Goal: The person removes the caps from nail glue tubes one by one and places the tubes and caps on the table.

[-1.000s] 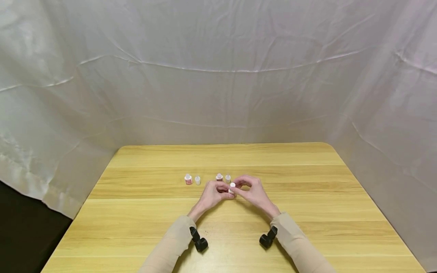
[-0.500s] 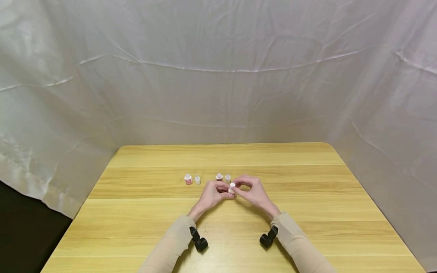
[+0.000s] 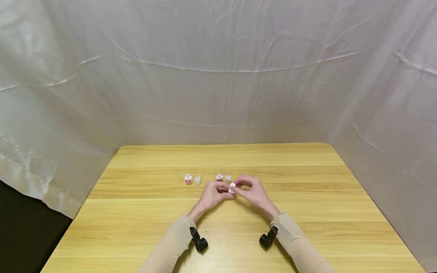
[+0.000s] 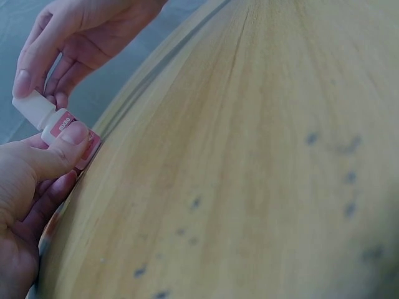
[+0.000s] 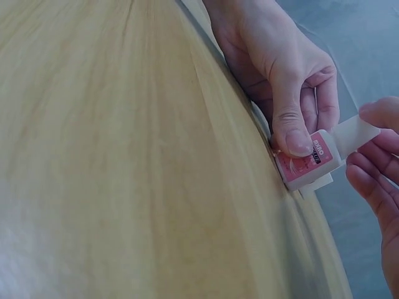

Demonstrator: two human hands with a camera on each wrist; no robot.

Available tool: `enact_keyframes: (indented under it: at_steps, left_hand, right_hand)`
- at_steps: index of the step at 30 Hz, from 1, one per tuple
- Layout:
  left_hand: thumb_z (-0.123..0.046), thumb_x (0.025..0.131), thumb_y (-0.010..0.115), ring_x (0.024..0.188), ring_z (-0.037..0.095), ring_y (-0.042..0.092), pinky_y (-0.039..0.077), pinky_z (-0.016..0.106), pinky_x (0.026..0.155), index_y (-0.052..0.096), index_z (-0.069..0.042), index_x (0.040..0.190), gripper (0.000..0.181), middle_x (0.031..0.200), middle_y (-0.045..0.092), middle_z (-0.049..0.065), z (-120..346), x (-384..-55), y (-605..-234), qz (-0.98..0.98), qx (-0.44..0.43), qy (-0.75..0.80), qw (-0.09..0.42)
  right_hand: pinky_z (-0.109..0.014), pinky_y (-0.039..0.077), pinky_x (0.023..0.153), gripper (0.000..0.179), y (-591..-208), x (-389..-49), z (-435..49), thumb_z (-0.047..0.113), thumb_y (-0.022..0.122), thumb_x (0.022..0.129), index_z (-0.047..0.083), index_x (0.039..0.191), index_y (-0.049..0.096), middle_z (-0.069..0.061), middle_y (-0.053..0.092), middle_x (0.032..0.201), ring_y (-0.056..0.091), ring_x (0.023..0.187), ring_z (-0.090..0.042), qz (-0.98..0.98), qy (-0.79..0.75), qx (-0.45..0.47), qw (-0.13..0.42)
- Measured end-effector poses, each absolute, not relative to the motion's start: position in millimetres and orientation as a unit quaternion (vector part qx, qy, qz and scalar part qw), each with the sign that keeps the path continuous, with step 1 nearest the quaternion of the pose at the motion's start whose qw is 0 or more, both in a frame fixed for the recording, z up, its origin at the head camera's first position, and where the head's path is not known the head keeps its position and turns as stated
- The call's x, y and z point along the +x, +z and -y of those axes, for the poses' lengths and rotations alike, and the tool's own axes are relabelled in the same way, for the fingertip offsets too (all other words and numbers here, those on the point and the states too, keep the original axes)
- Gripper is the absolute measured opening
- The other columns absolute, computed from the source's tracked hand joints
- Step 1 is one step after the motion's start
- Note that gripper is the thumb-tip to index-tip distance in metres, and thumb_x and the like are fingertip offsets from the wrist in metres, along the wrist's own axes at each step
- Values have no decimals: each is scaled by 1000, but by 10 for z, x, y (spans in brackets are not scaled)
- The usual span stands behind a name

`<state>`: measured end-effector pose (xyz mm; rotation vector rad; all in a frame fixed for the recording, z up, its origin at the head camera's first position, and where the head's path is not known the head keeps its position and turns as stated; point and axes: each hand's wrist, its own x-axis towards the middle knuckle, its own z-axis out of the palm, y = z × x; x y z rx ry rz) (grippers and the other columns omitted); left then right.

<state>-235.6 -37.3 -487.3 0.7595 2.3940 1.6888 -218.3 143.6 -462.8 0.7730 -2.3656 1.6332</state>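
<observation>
Near the middle of the table, both hands meet at a small white bottle [image 5: 305,165] with a pink printed label. My left hand [image 3: 210,194] grips its body between thumb and fingers, the thumb lying across the label. At the top, my right hand [image 3: 253,192] pinches the white cap [image 4: 32,109], which sits at the bottle's neck. The bottle stands upright at the tabletop in the head view. Just beyond the hands are another small bottle [image 3: 219,177], partly hidden by the left hand, and a small white piece [image 3: 228,178] with a thin tip.
Farther left stands a pink-labelled bottle [image 3: 188,179] beside a second small white tipped piece [image 3: 197,181]. All rest on a wood-grain table [image 3: 290,163]. Pale curtains [image 3: 218,94] hang behind and at the sides. Each wrist carries a black camera [image 3: 200,243].
</observation>
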Motion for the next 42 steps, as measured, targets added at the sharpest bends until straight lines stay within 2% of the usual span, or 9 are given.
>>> enact_keyframes:
  at_steps: [10,18,34,42]
  left_hand:
    - [-7,70,74,77,25,68,53,22,67,68,-4,90,21,85,70,15,365,-2366,-4887,-788,250,560,51]
    - [-8,70,73,77,24,68,54,24,68,68,-5,92,22,85,70,14,372,-2357,-4878,-793,248,554,54]
    - [-8,70,74,77,26,67,54,26,68,68,-4,91,21,85,70,15,366,-2351,-4868,-796,243,552,49]
    - [-8,70,73,79,24,67,54,25,70,68,-5,92,22,86,70,14,365,-2352,-4875,-793,244,555,54]
  right_hand:
    - [-44,51,80,16,-4629,-2180,-1439,-1,66,76,-6,91,64,-21,64,88,61,79,-27,783,558,267,72]
    - [-44,52,75,16,-4624,-2178,-1446,3,69,75,-4,89,63,-17,65,84,62,73,-23,793,548,252,81]
    - [-44,51,79,16,-4634,-2176,-1452,2,67,76,-4,90,64,-19,65,88,61,78,-26,788,551,263,79]
    - [-43,52,77,17,-4638,-2183,-1445,3,69,74,-3,89,64,-17,66,86,62,75,-21,796,544,252,84]
